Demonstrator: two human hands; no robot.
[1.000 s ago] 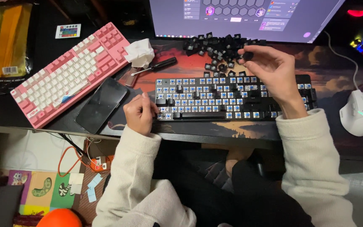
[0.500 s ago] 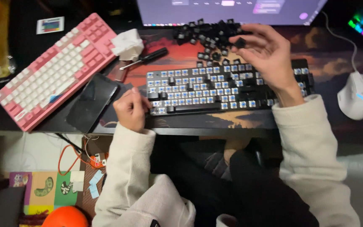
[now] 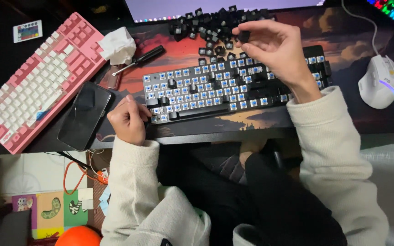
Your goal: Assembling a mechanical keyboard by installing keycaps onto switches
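Note:
A black keyboard [image 3: 215,93] lies on the desk mat with most of its caps off, so rows of blue switches show. My left hand [image 3: 127,119] is curled at its lower left corner and touches the keyboard's edge. My right hand [image 3: 277,48] hovers over the keyboard's upper right part and pinches a black keycap [image 3: 243,35] between thumb and fingertips. A heap of loose black keycaps [image 3: 210,25] lies just behind the keyboard, under the monitor's bottom edge.
A pink and white keyboard [image 3: 35,86] lies slanted at the left, with a dark phone [image 3: 84,115] beside it. A crumpled tissue [image 3: 117,44] and a screwdriver [image 3: 140,59] lie near the black keyboard's top left. A white mouse [image 3: 379,82] sits at the right.
The camera has come closer and tilted down. My right hand has drawn back slightly from the keycap heap with a keycap pinched in it. My left hand stays at the keyboard's lower left corner.

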